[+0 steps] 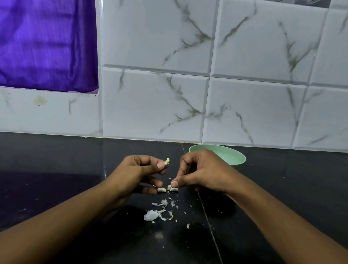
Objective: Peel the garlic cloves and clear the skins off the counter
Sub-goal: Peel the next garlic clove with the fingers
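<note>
Pinching a small garlic clove [167, 161] between thumb and forefinger, the left hand [139, 171] hovers just above the black counter [57, 173], with its other fingers curled loosely underneath. A second clove [161, 190] lies on the counter just beside the lowest fingertips of that hand, and a third clove [174, 189] lies right next to it. The right hand [204, 171] hangs over this pair with its fingers bent inward and its thumb tip lowered onto the third clove; whether the thumb and a finger actually pinch that clove or only touch it cannot be told. Papery white skins [159, 211] are scattered on the counter nearer the person, the largest flake at the left of the litter and small crumbs trailing off to the right. A pale green bowl [238, 159] stands behind the right hand, close to the marbled tile wall [258, 97], its inside mostly hidden. A purple cloth [37, 31] covers the upper left
</note>
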The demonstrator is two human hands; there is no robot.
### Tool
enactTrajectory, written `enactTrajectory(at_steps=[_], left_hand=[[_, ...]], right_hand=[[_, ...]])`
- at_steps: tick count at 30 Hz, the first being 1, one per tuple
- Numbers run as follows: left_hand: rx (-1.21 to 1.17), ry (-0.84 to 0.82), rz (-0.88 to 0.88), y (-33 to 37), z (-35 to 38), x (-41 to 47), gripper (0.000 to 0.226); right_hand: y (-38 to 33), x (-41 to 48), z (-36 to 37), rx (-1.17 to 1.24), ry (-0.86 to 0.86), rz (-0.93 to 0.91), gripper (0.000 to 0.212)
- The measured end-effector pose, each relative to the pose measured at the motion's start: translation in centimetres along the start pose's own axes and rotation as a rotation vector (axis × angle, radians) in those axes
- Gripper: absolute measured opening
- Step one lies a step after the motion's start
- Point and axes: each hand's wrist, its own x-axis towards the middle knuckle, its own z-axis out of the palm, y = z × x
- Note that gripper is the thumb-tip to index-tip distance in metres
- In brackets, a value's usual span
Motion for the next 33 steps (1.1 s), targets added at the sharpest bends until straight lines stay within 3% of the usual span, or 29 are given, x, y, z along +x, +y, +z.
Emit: enactTrajectory(at_steps=[8,15,24,26,30,33], left_hand=[[0.097,-0.024,0.042,-0.1,0.1,-0.1,0.007],[0.27,0.05,0.175,0.0,0.2,0.0,0.01],[0.084,0.039,0.077,0.5,0.3,-0.2,0.012],[0.053,0.056,0.065,0.5,0.5,-0.1,0.013],[0.06,0.09,0.111,0.7,0.6,-0.3,0.012],[0.182,0.161,0.245,0.6,0.6,-0.5,0.009]], right_hand=[[0.7,0.3,0.4,0.31,0.128,0.097,0.007],[0.9,0.7,1.4,0.373,0.154,0.089,0.006],[1.5,0.8,2.1,0.554,0.206,-0.025,0.006],[1.6,0.8,2.3,0.45,0.287,-0.11,0.006],[1.8,0.9,2.5,-0.113,0.53,-0.459,0.004],[1.6,0.9,2.6,-0.094,0.555,-0.402,0.007]])
